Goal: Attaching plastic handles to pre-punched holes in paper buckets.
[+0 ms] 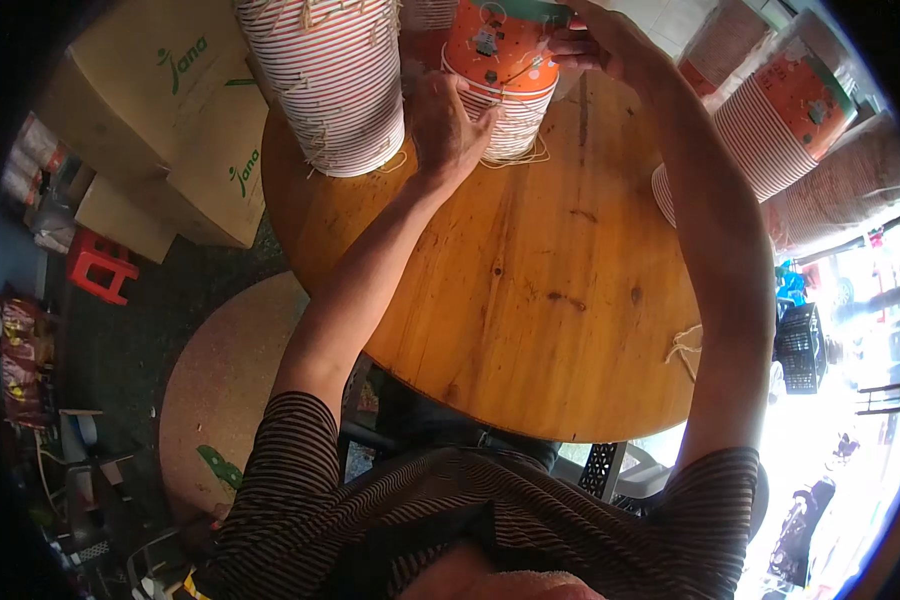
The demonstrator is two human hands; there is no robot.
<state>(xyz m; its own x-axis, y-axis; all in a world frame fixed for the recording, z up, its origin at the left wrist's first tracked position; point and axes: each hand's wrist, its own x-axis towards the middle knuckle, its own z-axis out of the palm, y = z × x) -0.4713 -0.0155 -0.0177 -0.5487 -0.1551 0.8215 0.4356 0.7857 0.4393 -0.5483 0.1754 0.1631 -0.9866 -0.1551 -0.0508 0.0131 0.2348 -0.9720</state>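
A stack of paper buckets (498, 55), orange with a green band at the top and white rims below, stands at the far edge of the round wooden table. My right hand (605, 45) reaches over from the right, its fingers gripping the top bucket's side near the rim. Against the stack's lower left side is my left hand (450, 130), fingers curled and thumb raised; what they pinch is hidden. Thin twine (518, 158) hangs around the stack's foot, and a strand crosses the orange bucket. To the left rises a taller stack of white-rimmed buckets (335, 90) with twine along it.
The wooden table (530, 290) carries a loose bit of twine (685, 348) at its right edge. More bucket stacks (760, 150), some wrapped in plastic, lean at the right. Cardboard boxes (130, 90) and a red stool (103, 266) stand left; a round board (210, 380) is below.
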